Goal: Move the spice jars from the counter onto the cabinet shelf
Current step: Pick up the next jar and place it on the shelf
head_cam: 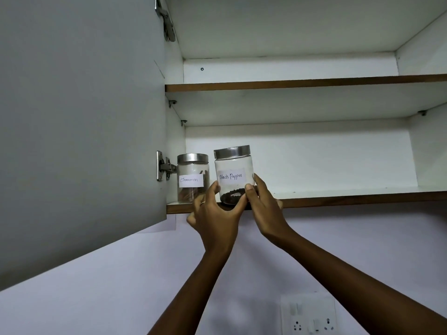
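Note:
A clear jar labelled Black Pepper [233,174], with a metal lid and dark peppercorns at its bottom, is held at the front edge of the lower cabinet shelf [338,200], tilted slightly. My left hand [215,215] grips its lower left side, and my right hand [263,206] grips its lower right side. Whether its base rests on the shelf is hidden by my fingers. A second jar labelled Cinnamon [192,178] stands upright on the same shelf just to the left, close to the pepper jar.
The open cabinet door [79,122] hangs at the left, with its hinge [164,168] beside the Cinnamon jar. An upper shelf [302,82] sits above. The lower shelf extends to the right. A wall socket panel [309,315] is below.

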Demonstrator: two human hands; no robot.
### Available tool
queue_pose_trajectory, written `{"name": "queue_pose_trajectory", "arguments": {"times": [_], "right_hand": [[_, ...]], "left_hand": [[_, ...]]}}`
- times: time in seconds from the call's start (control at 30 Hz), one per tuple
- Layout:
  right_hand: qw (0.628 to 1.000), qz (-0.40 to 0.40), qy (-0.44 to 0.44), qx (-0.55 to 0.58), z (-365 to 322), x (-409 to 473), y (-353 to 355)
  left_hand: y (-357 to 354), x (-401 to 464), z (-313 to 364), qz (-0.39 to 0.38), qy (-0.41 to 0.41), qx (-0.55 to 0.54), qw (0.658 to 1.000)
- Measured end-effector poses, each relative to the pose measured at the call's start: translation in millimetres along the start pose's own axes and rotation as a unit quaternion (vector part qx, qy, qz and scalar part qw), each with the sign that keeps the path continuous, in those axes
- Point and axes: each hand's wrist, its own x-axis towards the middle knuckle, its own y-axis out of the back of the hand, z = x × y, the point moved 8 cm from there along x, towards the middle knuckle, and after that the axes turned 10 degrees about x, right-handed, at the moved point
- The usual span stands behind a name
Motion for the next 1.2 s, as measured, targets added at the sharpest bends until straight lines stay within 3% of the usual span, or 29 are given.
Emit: {"name": "queue_pose_trajectory", "arguments": {"times": [0.17, 0.4, 0.53, 0.8, 1.2], "right_hand": [[0.992, 0.029, -0.001, -0.126, 14.3, 10.3, -7.8], [0.976, 0.04, -0.03, -0.214, 23.4, 18.8, -14.0], [0.969, 0.014, -0.061, -0.237, 27.2, 22.0, -16.3], [0.962, 0.018, -0.038, -0.27, 23.2, 18.7, -17.4], [0.97, 0.02, -0.024, -0.242, 22.0, 15.4, -16.1]], "left_hand": [[-4.5, 3.2, -6.1, 0.009, -0.009, 0.057, 0.998], [-13.7, 8.4, -7.3, -0.046, -0.015, 0.116, 0.992], [-17.7, 5.3, -4.7, -0.056, -0.018, 0.103, 0.993], [-13.2, 4.2, -10.2, -0.017, -0.026, 0.059, 0.998], [-8.2, 0.9, -10.2, 0.016, -0.031, 0.02, 0.999]]}}
